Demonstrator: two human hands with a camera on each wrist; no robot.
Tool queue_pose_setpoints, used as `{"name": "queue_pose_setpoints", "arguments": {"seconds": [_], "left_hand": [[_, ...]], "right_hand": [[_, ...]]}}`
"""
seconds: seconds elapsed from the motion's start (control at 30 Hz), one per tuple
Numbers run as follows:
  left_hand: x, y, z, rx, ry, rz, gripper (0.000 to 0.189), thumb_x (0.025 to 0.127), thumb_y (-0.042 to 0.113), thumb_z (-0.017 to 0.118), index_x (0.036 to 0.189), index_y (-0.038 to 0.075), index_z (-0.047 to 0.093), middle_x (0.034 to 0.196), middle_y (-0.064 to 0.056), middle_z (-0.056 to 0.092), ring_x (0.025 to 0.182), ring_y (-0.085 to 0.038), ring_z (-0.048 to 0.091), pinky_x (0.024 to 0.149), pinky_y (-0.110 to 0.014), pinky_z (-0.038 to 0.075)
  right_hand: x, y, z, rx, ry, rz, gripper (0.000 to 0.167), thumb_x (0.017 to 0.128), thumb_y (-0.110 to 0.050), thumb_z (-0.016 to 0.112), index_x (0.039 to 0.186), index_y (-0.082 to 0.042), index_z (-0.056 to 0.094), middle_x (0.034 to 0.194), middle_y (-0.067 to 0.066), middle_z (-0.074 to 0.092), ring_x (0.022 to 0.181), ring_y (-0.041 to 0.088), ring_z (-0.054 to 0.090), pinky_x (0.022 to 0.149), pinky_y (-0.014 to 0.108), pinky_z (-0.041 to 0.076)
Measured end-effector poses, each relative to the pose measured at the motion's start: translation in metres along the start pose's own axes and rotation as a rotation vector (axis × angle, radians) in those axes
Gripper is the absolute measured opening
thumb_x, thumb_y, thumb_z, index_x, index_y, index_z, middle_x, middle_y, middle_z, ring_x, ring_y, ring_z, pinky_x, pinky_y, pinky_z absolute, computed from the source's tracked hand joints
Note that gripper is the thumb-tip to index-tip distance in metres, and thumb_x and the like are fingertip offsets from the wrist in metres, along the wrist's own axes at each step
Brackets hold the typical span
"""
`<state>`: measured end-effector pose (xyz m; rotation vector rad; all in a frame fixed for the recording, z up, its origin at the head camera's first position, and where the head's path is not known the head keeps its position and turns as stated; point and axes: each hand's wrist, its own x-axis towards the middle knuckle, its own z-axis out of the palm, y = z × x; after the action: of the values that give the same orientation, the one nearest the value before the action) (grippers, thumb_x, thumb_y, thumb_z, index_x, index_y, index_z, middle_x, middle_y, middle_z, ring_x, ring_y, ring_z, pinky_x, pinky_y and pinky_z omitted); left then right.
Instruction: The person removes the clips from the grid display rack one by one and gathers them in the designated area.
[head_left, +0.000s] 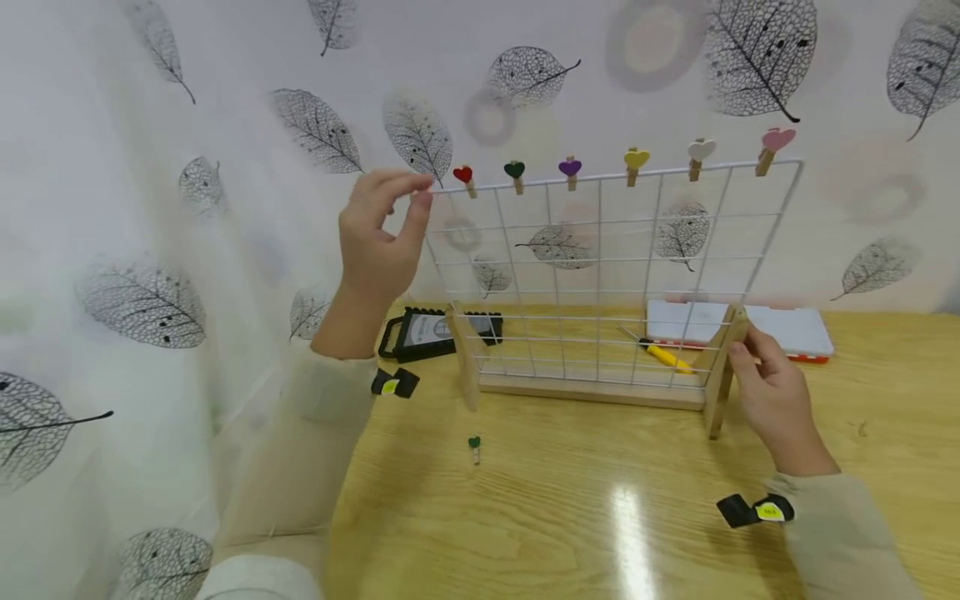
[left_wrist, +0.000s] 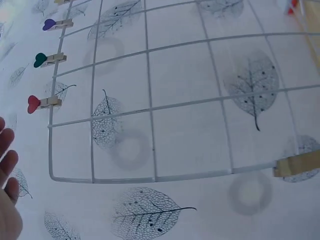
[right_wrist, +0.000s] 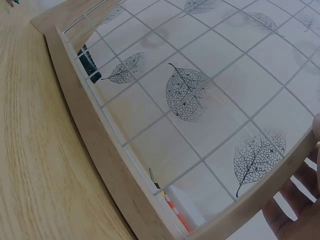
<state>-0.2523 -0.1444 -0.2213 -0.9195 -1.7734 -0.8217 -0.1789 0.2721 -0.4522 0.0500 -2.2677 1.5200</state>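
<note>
A white wire grid (head_left: 598,250) stands in a wooden stand (head_left: 592,393) on the table. Small wooden clothespins with hearts line its top wire, from a red clothespin (head_left: 463,175) at left to a pink clothespin (head_left: 777,140) at right. My left hand (head_left: 381,237) is raised by the grid's top left corner, fingers slightly bent and holding nothing. In the left wrist view, its fingers (left_wrist: 7,160) are beside the grid's edge, near the red clothespin. With fingers and thumb, my right hand (head_left: 776,400) grips the stand's right wooden upright (head_left: 722,375). A green-heart clothespin (head_left: 475,450) lies on the table in front.
Behind the grid lie a black-framed case (head_left: 427,333) at left, a yellow-handled screwdriver (head_left: 667,358) and a white and red plastic box (head_left: 787,329) at right. A leaf-patterned curtain (head_left: 247,208) hangs behind and to the left of the wooden table (head_left: 540,500).
</note>
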Motion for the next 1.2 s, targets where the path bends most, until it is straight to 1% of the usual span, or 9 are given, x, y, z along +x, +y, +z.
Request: {"name": "queue_pose_setpoints", "arguments": {"seconds": [0.07,0.17,0.27,0.4,0.53,0.6,0.73,0.9,1.2], "left_hand": [[0.009,-0.002,0.001,0.049,-0.057,-0.060,0.021,0.097,0.008,0.063,0.113,-0.001,0.074,0.107,-0.016,0.071,0.105,-0.032,0.060,0.092,-0.037,0.043],[0.018,-0.004,-0.001,0.094,-0.239,-0.179,0.029,0.101,0.014,0.060,0.126,0.002,0.069,0.118,-0.014,0.070,0.116,-0.028,0.057,0.104,-0.042,0.039],[0.025,-0.002,-0.002,0.097,-0.401,-0.313,0.036,0.103,0.021,0.059,0.136,0.008,0.064,0.128,-0.009,0.066,0.123,-0.023,0.054,0.108,-0.040,0.037],[0.036,0.002,-0.001,0.063,-0.512,-0.481,0.038,0.104,0.030,0.058,0.139,0.016,0.062,0.131,-0.002,0.064,0.130,-0.014,0.049,0.108,-0.035,0.039],[0.043,0.005,0.003,0.051,-0.584,-0.588,0.037,0.104,0.036,0.058,0.136,0.019,0.065,0.124,0.002,0.065,0.130,-0.009,0.047,0.106,-0.033,0.042],[0.045,0.006,0.004,0.037,-0.588,-0.620,0.035,0.103,0.035,0.059,0.133,0.018,0.067,0.122,0.001,0.066,0.129,-0.008,0.048,0.105,-0.032,0.043],[0.047,0.006,0.004,-0.015,-0.545,-0.667,0.033,0.102,0.034,0.062,0.129,0.016,0.070,0.124,0.001,0.067,0.130,-0.006,0.048,0.108,-0.030,0.040],[0.047,0.003,0.005,-0.032,-0.510,-0.653,0.032,0.100,0.034,0.064,0.125,0.015,0.072,0.118,-0.002,0.071,0.131,-0.004,0.048,0.112,-0.030,0.034],[0.044,0.001,0.014,-0.051,-0.446,-0.639,0.029,0.099,0.034,0.065,0.118,0.014,0.074,0.109,-0.001,0.071,0.122,-0.007,0.054,0.109,-0.029,0.037]], "right_hand": [[-0.001,0.001,0.001,-0.001,0.008,-0.019,0.045,0.108,-0.023,0.049,0.148,-0.001,0.048,0.119,-0.032,0.048,0.104,-0.013,0.046,0.081,0.002,0.037],[-0.002,0.004,0.004,0.011,0.016,-0.047,0.042,0.107,-0.020,0.051,0.143,0.001,0.053,0.120,-0.033,0.050,0.107,-0.014,0.047,0.082,0.002,0.037],[-0.003,0.005,0.005,0.013,0.027,-0.059,0.041,0.107,-0.020,0.052,0.142,0.001,0.054,0.119,-0.033,0.051,0.108,-0.013,0.047,0.082,0.002,0.037],[-0.003,0.005,0.007,0.011,0.034,-0.051,0.042,0.107,-0.021,0.051,0.144,-0.001,0.052,0.120,-0.034,0.049,0.107,-0.012,0.048,0.082,0.003,0.037],[-0.003,0.004,0.007,0.015,0.043,-0.048,0.044,0.108,-0.022,0.049,0.147,-0.001,0.049,0.121,-0.035,0.048,0.106,-0.012,0.046,0.081,0.003,0.036],[-0.002,0.004,0.007,0.027,0.043,-0.049,0.045,0.108,-0.021,0.049,0.147,0.000,0.049,0.122,-0.033,0.048,0.106,-0.011,0.047,0.082,0.003,0.037],[0.000,0.003,0.008,0.027,0.038,-0.051,0.045,0.108,-0.021,0.048,0.148,-0.001,0.048,0.122,-0.031,0.048,0.106,-0.011,0.046,0.082,0.004,0.037],[0.001,0.003,0.008,0.030,0.026,-0.064,0.045,0.108,-0.020,0.047,0.149,0.000,0.046,0.121,-0.031,0.047,0.108,-0.010,0.045,0.081,0.004,0.036],[0.001,0.005,0.004,0.007,0.016,-0.040,0.047,0.109,-0.023,0.046,0.151,-0.003,0.044,0.122,-0.032,0.045,0.106,-0.011,0.044,0.080,0.004,0.035]]}}
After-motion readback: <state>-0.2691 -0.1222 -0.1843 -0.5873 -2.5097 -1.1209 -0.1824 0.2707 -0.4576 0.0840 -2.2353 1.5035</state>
